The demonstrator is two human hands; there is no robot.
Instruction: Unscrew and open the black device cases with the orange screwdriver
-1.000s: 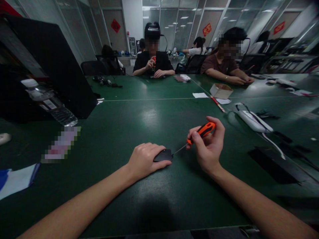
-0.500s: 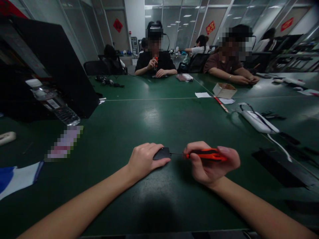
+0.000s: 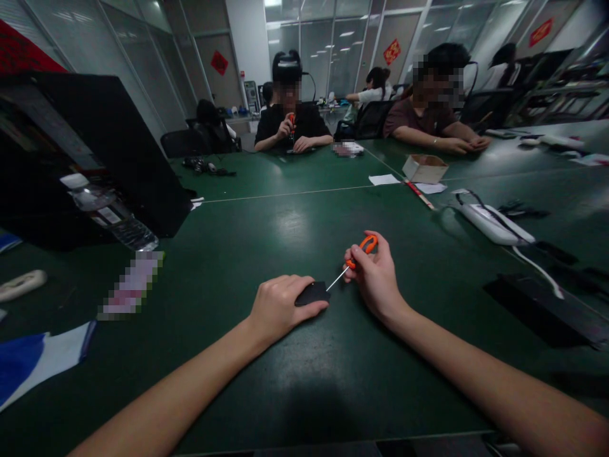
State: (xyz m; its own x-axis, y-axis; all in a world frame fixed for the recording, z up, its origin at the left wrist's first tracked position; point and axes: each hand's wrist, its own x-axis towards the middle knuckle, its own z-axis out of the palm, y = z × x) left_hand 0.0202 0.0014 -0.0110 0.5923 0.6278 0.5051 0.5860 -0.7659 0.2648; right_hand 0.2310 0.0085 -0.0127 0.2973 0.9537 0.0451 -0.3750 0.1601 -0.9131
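On the green table, my left hand [image 3: 279, 309] is closed round a small dark thing that looks like a black computer mouse [image 3: 314, 294]. My palm and fingers cover its left part. In my right hand [image 3: 375, 273] is a screwdriver [image 3: 367, 244] with an orange and black handle. Its thin metal shaft slopes down to the left, and the tip meets the right end of the mouse. Whether the tip sits in a gap or only rests on the surface, I cannot tell.
A plastic water bottle [image 3: 111, 212] leans by a black cabinet [image 3: 137, 158] at the left. To the right lie a white power strip [image 3: 497, 223] and a black flat box [image 3: 542, 311]. An open cardboard box [image 3: 425, 169] stands farther back. Two people sit across the table.
My right hand has turned the screwdriver from nearly level to a steep slant, raising the handle away from me. The left hand keeps its grip on the mouse. The view has shifted slightly.
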